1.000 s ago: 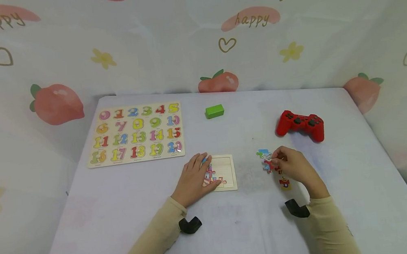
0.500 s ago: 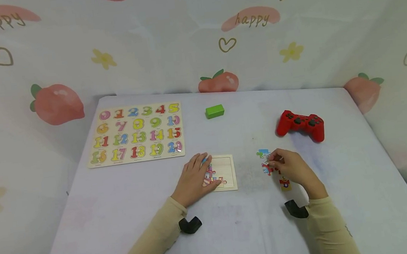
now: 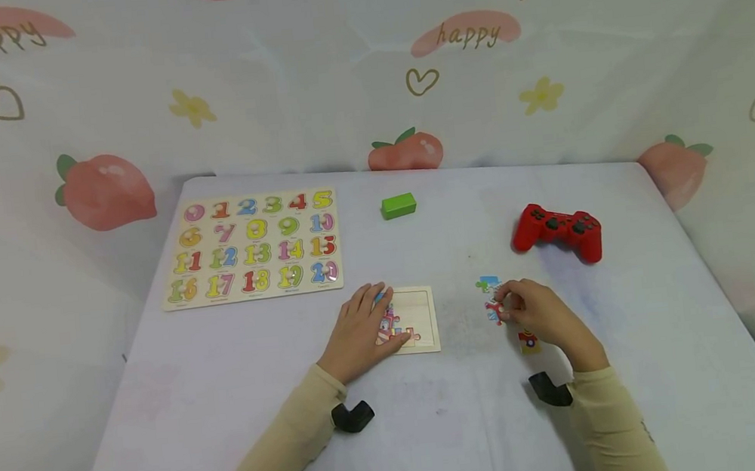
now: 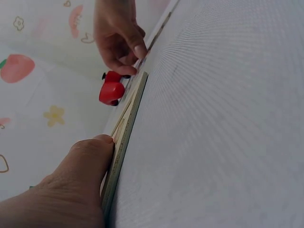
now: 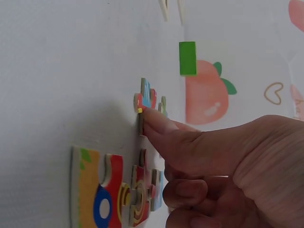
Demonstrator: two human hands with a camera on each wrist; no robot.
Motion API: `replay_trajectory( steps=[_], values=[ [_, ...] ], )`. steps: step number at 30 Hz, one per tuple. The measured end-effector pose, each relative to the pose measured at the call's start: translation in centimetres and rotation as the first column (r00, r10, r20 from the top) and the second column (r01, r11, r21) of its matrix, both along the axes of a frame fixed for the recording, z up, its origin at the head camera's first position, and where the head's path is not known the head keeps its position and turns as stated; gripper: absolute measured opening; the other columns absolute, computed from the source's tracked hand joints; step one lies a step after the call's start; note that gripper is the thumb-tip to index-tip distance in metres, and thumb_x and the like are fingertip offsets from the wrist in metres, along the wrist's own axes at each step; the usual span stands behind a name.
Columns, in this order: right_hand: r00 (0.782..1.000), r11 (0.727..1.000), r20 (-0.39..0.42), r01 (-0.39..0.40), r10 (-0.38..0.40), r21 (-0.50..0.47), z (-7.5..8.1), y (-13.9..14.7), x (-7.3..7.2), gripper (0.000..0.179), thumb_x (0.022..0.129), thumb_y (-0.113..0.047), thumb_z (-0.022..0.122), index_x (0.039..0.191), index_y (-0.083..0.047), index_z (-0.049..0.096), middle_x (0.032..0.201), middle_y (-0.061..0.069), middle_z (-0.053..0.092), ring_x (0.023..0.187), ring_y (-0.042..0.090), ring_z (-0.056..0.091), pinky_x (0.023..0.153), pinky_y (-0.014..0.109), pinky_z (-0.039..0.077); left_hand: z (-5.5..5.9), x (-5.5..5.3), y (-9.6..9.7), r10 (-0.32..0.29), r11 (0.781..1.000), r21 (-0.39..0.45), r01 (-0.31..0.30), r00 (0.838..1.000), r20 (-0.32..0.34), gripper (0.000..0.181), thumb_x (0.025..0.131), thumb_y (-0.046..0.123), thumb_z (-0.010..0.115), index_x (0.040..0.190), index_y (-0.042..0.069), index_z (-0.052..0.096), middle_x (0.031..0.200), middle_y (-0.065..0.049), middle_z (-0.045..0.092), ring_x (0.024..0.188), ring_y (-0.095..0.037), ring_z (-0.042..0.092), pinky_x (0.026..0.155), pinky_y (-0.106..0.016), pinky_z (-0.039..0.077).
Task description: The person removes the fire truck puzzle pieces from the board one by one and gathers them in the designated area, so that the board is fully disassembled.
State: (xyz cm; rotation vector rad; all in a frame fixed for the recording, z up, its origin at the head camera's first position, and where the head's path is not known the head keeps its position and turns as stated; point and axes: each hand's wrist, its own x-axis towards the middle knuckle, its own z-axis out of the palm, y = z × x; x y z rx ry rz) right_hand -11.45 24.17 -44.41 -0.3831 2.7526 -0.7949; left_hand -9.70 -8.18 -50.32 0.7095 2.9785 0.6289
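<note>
My left hand (image 3: pixel 360 334) lies with its fingers spread over the left part of a small wooden puzzle tray (image 3: pixel 430 320). Its thumb rests on the tray's near side, seen edge-on in the left wrist view. Part of the printed picture shows beside the fingers; the rest is under the hand. To the right, my right hand (image 3: pixel 543 313) pinches a red and blue jigsaw piece (image 5: pixel 146 97) between thumb and forefinger, low over the table. A blue and green jigsaw piece (image 3: pixel 488 284) lies just beyond it. Nearer me is a yellow and red piece (image 3: pixel 529 342).
A wooden number board (image 3: pixel 249 249) lies at the back left. Behind the tray sits a green block (image 3: pixel 398 206), and a red game controller (image 3: pixel 556 233) is at the back right. In the right wrist view, further red pieces (image 5: pixel 140 197) lie under the right hand.
My right hand has shifted slightly left and toward me, and the red and blue piece has moved a little left with it. The left hand stays where it was.
</note>
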Motion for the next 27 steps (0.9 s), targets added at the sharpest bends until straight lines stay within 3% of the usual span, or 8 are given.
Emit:
replay_trajectory(
  steps=[7, 10, 14, 19, 27],
  values=[
    [1.000, 1.000, 0.004, 0.024, -0.024, -0.007, -0.4, 0.0, 0.3, 0.020, 0.084, -0.006, 0.071, 0.102, -0.008, 0.061, 0.074, 0.003, 0.049, 0.067, 0.016, 0.045, 0.057, 0.028, 0.039, 0.1, 0.0, 0.0, -0.001, 1.000, -0.002, 0.001, 1.000, 0.008, 0.083, 0.088, 0.065, 0.051, 0.149, 0.011, 0.035, 0.152, -0.007, 0.032, 0.142, -0.025, 0.023, 0.113, -0.045, 0.026],
    [0.998, 0.999, -0.043, 0.035, -0.035, -0.009, -0.4, -0.4, 0.3, 0.016, 0.086, -0.004, 0.067, 0.101, -0.007, 0.062, 0.076, 0.003, 0.049, 0.067, 0.015, 0.045, 0.058, 0.028, 0.040, 0.2, 0.0, 0.0, -0.005, 1.000, -0.006, 0.005, 1.000, 0.014, 0.082, 0.088, 0.064, 0.050, 0.149, 0.011, 0.035, 0.153, -0.007, 0.032, 0.142, -0.025, 0.023, 0.113, -0.045, 0.026],
    [0.992, 0.997, -0.121, 0.036, -0.044, -0.066, -0.4, -2.6, 0.6, 0.011, 0.088, -0.005, 0.066, 0.098, -0.005, 0.063, 0.077, 0.002, 0.051, 0.069, 0.014, 0.048, 0.062, 0.028, 0.042, 0.0, 0.0, -0.2, -0.011, 1.000, 0.012, 0.011, 1.000, -0.026, 0.069, 0.094, 0.054, 0.048, 0.147, 0.010, 0.038, 0.151, -0.008, 0.036, 0.140, -0.027, 0.028, 0.111, -0.046, 0.030],
    [0.988, 0.991, -0.152, -0.054, 0.034, -0.126, -0.6, -6.8, 1.1, 0.012, 0.087, -0.010, 0.069, 0.097, -0.008, 0.064, 0.079, -0.001, 0.053, 0.071, 0.012, 0.047, 0.063, 0.025, 0.043, -0.2, -0.3, -0.4, -0.012, 0.999, 0.033, 0.015, 0.996, -0.085, 0.050, 0.101, 0.036, 0.042, 0.144, 0.010, 0.044, 0.147, -0.008, 0.042, 0.137, -0.026, 0.036, 0.108, -0.044, 0.034],
    [0.983, 0.983, -0.095, -0.166, 0.159, -0.075, -1.2, -11.5, 2.0, 0.020, 0.085, -0.016, 0.073, 0.101, -0.009, 0.062, 0.090, -0.001, 0.056, 0.077, 0.010, 0.053, 0.069, 0.025, 0.049, -0.3, -0.5, -0.6, -0.030, 0.999, 0.025, 0.032, 0.996, -0.079, 0.049, 0.102, 0.035, 0.039, 0.145, 0.011, 0.043, 0.147, -0.008, 0.041, 0.138, -0.024, 0.034, 0.108, -0.044, 0.034]
  ],
)
